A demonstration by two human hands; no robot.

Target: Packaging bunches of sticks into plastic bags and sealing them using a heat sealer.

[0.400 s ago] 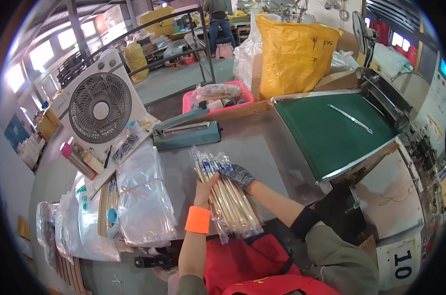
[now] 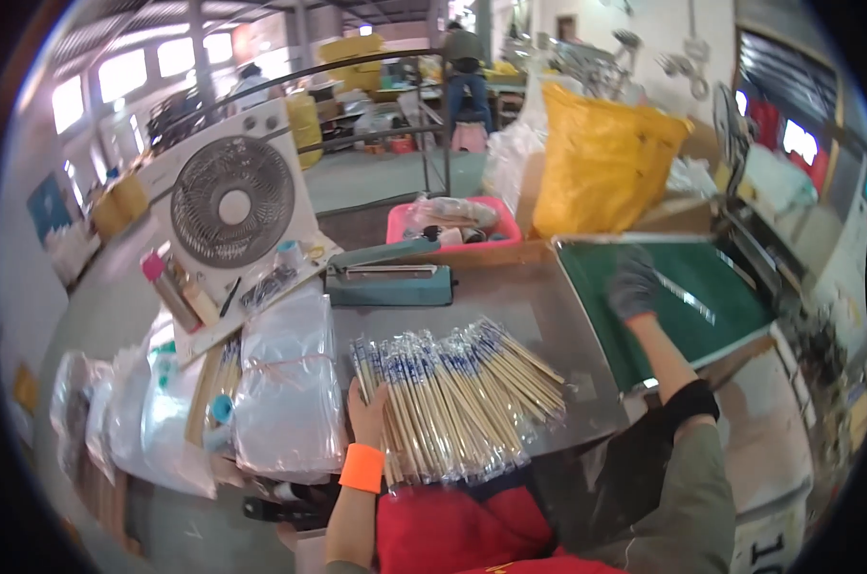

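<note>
Many slim, wrapped wooden chopsticks [image 2: 452, 407] in clear sleeves with blue print lie fanned out across the near side of the grey table. My left hand [image 2: 366, 416], bare with an orange wristband, grips the left edge of this spread, thumb on top and fingertips partly hidden. Over the green belt [image 2: 596, 316] at the right is my right hand [image 2: 634, 287] in a grey glove, smeared by motion. Just right of it, a single wrapped pair [image 2: 687, 298] lies slantwise on the belt. Whether the gloved fingers touch it, I cannot tell.
Behind the chopsticks stands a blue-green bag sealer [image 2: 390, 285]. Left of them lies a stack of clear plastic bags [image 2: 290, 407], with a white box fan [image 2: 232, 206] beyond. A pink basin [image 2: 452, 225] and a yellow sack [image 2: 601, 167] stand at the back. Two people are farther off.
The chopsticks, bunched between both hands before, now lie spread on the table. My right hand has left them and moved right over the belt. The view has shifted too.
</note>
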